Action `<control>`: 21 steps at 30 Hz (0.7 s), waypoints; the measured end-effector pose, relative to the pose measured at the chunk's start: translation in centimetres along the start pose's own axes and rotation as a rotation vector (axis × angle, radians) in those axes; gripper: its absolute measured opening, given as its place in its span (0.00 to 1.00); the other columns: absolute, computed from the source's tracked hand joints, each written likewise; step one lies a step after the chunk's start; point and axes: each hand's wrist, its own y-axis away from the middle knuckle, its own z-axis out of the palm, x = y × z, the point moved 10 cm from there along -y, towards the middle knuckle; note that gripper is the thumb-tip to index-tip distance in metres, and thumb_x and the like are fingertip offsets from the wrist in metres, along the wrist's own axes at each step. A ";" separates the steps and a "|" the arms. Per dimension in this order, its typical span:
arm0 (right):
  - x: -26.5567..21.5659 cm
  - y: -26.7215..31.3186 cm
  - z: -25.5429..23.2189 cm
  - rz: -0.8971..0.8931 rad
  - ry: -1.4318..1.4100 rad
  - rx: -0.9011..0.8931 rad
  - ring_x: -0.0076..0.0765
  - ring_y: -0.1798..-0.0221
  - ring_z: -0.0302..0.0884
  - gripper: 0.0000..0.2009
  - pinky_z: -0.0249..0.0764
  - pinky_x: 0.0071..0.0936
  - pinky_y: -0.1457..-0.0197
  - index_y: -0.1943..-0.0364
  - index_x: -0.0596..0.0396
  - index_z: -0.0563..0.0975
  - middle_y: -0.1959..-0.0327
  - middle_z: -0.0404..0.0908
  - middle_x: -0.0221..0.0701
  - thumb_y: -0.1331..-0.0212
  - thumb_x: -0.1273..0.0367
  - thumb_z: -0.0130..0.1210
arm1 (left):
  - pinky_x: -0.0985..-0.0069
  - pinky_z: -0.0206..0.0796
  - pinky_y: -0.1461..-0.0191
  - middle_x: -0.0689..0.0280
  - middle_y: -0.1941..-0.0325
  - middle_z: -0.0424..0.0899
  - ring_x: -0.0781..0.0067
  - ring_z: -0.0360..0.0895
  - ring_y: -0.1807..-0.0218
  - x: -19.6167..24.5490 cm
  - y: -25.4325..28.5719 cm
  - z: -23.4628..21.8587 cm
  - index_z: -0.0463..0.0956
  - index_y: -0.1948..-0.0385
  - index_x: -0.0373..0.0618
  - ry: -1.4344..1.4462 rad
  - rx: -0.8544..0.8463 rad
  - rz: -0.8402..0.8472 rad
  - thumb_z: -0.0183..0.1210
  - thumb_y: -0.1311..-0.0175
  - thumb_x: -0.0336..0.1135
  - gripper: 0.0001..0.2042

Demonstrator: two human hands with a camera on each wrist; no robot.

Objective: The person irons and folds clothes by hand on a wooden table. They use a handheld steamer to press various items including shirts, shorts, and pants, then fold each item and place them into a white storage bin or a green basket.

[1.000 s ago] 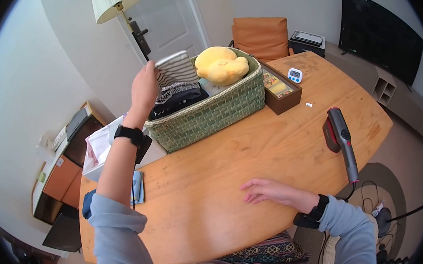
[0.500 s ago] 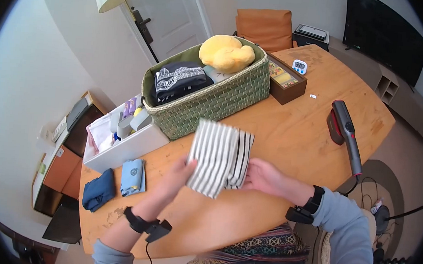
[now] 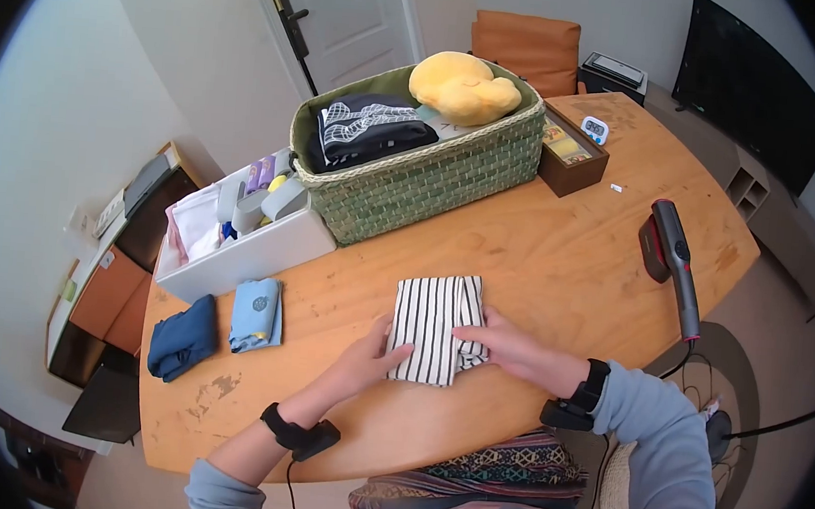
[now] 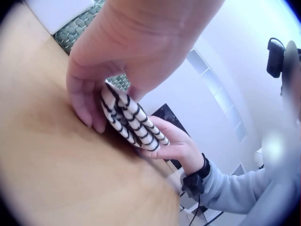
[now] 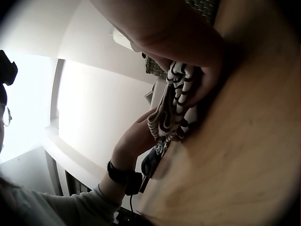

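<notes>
A folded black-and-white striped cloth garment (image 3: 428, 328) is held low over the front of the wooden table (image 3: 347, 298). My left hand (image 3: 361, 358) grips its left edge, thumb on top and fingers beneath. On the opposite edge my right hand (image 3: 513, 347) pinches it, the thumb lying across the stripes. Seen from the left wrist, the layered folds (image 4: 129, 117) stand between thumb and fingers, close over the tabletop. The right wrist view shows the rolled fold ends (image 5: 171, 99) between both hands.
Left on the table lie a folded light-blue garment (image 3: 256, 314) and a dark-blue one (image 3: 184, 337). Behind stand a white bin (image 3: 249, 259) and a green woven basket (image 3: 422, 193) with dark clothing and a yellow plush (image 3: 464, 89). A handheld steamer (image 3: 673, 266), brown box (image 3: 572, 172) and timer (image 3: 594, 129) are right.
My left hand took the striped garment out of the basket and brought it to the front of the table. My right hand took hold of it too, and both lowered it toward the tabletop.
</notes>
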 end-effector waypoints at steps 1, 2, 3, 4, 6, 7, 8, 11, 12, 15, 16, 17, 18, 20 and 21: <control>-0.2 0.1 -0.4 -0.015 0.028 0.029 0.36 0.46 0.74 0.28 0.74 0.34 0.46 0.41 0.60 0.59 0.45 0.71 0.40 0.45 0.72 0.58 | 0.70 0.68 0.49 0.53 0.47 0.76 0.64 0.76 0.49 0.7 0.3 -0.6 0.55 0.36 0.41 0.004 0.003 -0.001 0.54 0.34 0.40 0.28; -0.4 0.1 -0.9 -0.028 0.056 0.056 0.37 0.46 0.74 0.28 0.73 0.32 0.45 0.41 0.61 0.59 0.45 0.71 0.41 0.46 0.73 0.58 | 0.69 0.69 0.49 0.54 0.47 0.75 0.61 0.76 0.50 1.3 0.7 -2.0 0.61 0.40 0.40 -0.192 0.026 0.001 0.55 0.36 0.40 0.25; -0.3 0.0 -1.1 -0.024 0.060 0.051 0.37 0.46 0.74 0.28 0.73 0.32 0.45 0.41 0.61 0.59 0.45 0.71 0.41 0.46 0.73 0.58 | 0.68 0.69 0.50 0.54 0.47 0.75 0.58 0.76 0.51 1.5 1.1 -3.5 0.66 0.44 0.40 -0.389 0.049 0.000 0.56 0.37 0.40 0.22; -0.3 -0.1 -1.8 -0.038 0.083 0.064 0.35 0.47 0.74 0.28 0.73 0.31 0.46 0.42 0.61 0.59 0.47 0.72 0.40 0.47 0.73 0.58 | 0.68 0.69 0.50 0.54 0.47 0.75 0.58 0.76 0.51 1.2 1.5 -4.6 0.66 0.44 0.40 -0.386 0.055 -0.004 0.56 0.37 0.40 0.22; -0.7 -0.2 -3.0 -0.070 0.129 0.090 0.32 0.49 0.75 0.28 0.74 0.28 0.48 0.43 0.61 0.61 0.49 0.74 0.37 0.48 0.74 0.59 | 0.64 0.68 0.53 0.54 0.54 0.77 0.53 0.76 0.55 4.1 3.5 -9.3 0.73 0.53 0.39 -0.927 0.439 0.211 0.56 0.39 0.37 0.16; -1.0 0.0 -3.1 -0.068 0.131 0.084 0.32 0.49 0.75 0.28 0.74 0.28 0.48 0.43 0.61 0.61 0.49 0.74 0.37 0.48 0.74 0.59 | 0.64 0.68 0.53 0.54 0.54 0.77 0.53 0.76 0.55 3.5 3.8 -10.9 0.73 0.53 0.39 -0.928 0.444 0.205 0.56 0.39 0.37 0.16; -1.5 0.5 -2.9 -0.070 0.120 0.072 0.31 0.49 0.75 0.27 0.74 0.28 0.48 0.43 0.61 0.61 0.49 0.74 0.37 0.48 0.74 0.59 | 0.63 0.69 0.54 0.53 0.56 0.77 0.52 0.75 0.54 3.1 4.4 -13.1 0.73 0.53 0.39 -1.053 0.543 0.189 0.58 0.41 0.39 0.17; -1.5 0.4 -3.5 -0.070 0.124 0.058 0.33 0.48 0.74 0.27 0.72 0.28 0.46 0.42 0.62 0.61 0.49 0.74 0.38 0.47 0.75 0.57 | 0.62 0.70 0.56 0.52 0.59 0.77 0.51 0.76 0.55 1.3 6.3 -18.5 0.73 0.55 0.38 -1.212 0.709 0.046 0.59 0.43 0.42 0.19; -1.4 0.2 -3.6 -0.068 0.138 0.060 0.34 0.47 0.73 0.27 0.71 0.30 0.44 0.41 0.63 0.61 0.48 0.73 0.40 0.47 0.75 0.56 | 0.62 0.71 0.57 0.52 0.60 0.78 0.51 0.76 0.56 0.2 7.1 -20.7 0.73 0.56 0.37 -1.240 0.770 -0.076 0.59 0.43 0.43 0.19; -1.6 0.4 -3.2 -0.061 0.132 0.055 0.34 0.47 0.74 0.27 0.72 0.30 0.45 0.42 0.63 0.61 0.48 0.73 0.41 0.47 0.75 0.55 | 0.65 0.71 0.60 0.53 0.65 0.79 0.54 0.78 0.61 -5.5 8.4 -26.7 0.73 0.57 0.35 -1.228 0.803 -0.271 0.60 0.44 0.48 0.23; -1.5 0.4 -3.1 -0.057 0.126 0.049 0.35 0.47 0.74 0.26 0.72 0.30 0.46 0.42 0.64 0.61 0.48 0.73 0.41 0.47 0.75 0.55 | 0.65 0.71 0.60 0.53 0.65 0.79 0.54 0.78 0.61 -6.6 8.4 -27.8 0.73 0.57 0.35 -1.227 0.805 -0.273 0.60 0.44 0.48 0.23; -1.6 0.4 -3.1 -0.057 0.128 0.046 0.35 0.47 0.74 0.26 0.72 0.30 0.46 0.42 0.64 0.61 0.48 0.73 0.41 0.47 0.75 0.55 | 0.66 0.71 0.61 0.54 0.66 0.80 0.58 0.79 0.64 -9.2 8.3 -28.7 0.73 0.57 0.34 -0.908 0.717 -0.343 0.61 0.45 0.51 0.25; -1.5 0.3 -3.1 -0.052 0.132 0.048 0.32 0.48 0.75 0.26 0.73 0.28 0.47 0.43 0.63 0.62 0.49 0.74 0.38 0.47 0.75 0.56 | 0.68 0.71 0.63 0.55 0.67 0.80 0.62 0.79 0.67 -11.9 8.2 -28.8 0.73 0.57 0.33 -0.590 0.621 -0.401 0.62 0.46 0.54 0.28; -1.5 0.2 -2.9 -0.047 0.137 0.047 0.30 0.49 0.75 0.25 0.74 0.27 0.47 0.44 0.62 0.63 0.49 0.74 0.36 0.47 0.75 0.57 | 0.72 0.71 0.65 0.57 0.66 0.82 0.69 0.79 0.68 -11.6 8.4 -28.3 0.73 0.55 0.33 -0.419 0.632 -0.429 0.65 0.49 0.55 0.31; -1.6 0.3 -2.8 -0.052 0.141 0.048 0.32 0.48 0.75 0.25 0.73 0.28 0.47 0.43 0.63 0.62 0.49 0.74 0.38 0.46 0.75 0.56 | 0.73 0.71 0.63 0.59 0.65 0.82 0.70 0.79 0.66 -12.2 8.4 -27.7 0.72 0.53 0.34 -0.324 0.597 -0.476 0.66 0.50 0.53 0.31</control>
